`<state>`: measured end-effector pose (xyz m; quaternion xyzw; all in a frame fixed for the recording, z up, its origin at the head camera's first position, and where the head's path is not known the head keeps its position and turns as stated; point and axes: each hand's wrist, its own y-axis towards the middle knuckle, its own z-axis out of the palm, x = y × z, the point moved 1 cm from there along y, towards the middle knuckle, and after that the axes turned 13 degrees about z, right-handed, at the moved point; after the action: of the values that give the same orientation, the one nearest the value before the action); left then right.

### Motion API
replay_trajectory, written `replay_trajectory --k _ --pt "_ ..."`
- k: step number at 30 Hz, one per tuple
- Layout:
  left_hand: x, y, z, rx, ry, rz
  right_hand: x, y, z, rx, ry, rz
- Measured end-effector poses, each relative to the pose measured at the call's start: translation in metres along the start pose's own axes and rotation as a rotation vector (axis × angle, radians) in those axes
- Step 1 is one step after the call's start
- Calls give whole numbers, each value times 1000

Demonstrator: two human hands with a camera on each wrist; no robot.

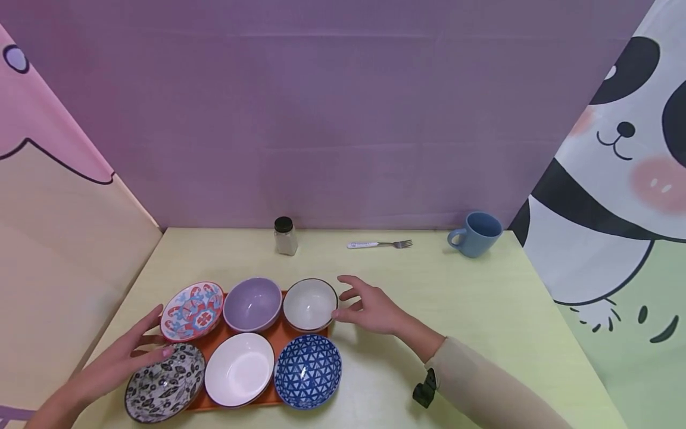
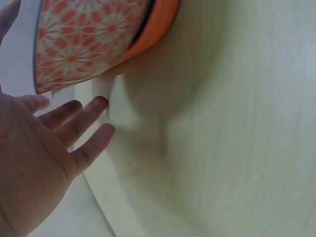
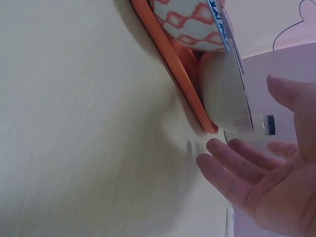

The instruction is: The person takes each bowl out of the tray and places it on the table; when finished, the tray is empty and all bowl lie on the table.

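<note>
An orange tray (image 1: 214, 341) carries several bowls in two rows. My left hand (image 1: 120, 360) is at the tray's left side, fingers spread and relaxed. Its fingertips are beside the red-and-blue patterned bowl (image 1: 193, 311), and its thumb overlaps the rim of the black-and-white floral bowl (image 1: 165, 384) in the head view. On the opposite side, my right hand (image 1: 372, 307) is loosely extended, thumb and fingertips right at the edge of the white dark-rimmed bowl (image 1: 311, 305). Between them sit a purple bowl (image 1: 252, 304), a plain white bowl (image 1: 239, 370) and a blue triangle-patterned bowl (image 1: 308, 371).
Behind the tray stands a glass jar (image 1: 286, 238) with a black lid. A fork (image 1: 380, 244) with a white handle lies along the back of the table (image 1: 482, 333). At the back right corner is a blue mug (image 1: 477, 235). A purple backdrop (image 1: 343, 119) rises behind.
</note>
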<state>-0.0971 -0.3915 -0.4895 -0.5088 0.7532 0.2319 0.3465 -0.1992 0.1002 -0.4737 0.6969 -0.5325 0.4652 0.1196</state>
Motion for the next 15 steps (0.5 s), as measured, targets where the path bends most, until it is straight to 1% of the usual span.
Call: replay_trajectory --k 4,8,11,15 --pt "4 -2 2 1 -59 0 1 3 8 -3 23 13" --pt "7 -3 2 -3 -75 12 3 4 16 -5 56 14" --pt "8 -4 3 -8 -77 13 4 5 21 2 86 28" --pt "10 -6 3 7 -98 -19 5 6 25 7 139 61"
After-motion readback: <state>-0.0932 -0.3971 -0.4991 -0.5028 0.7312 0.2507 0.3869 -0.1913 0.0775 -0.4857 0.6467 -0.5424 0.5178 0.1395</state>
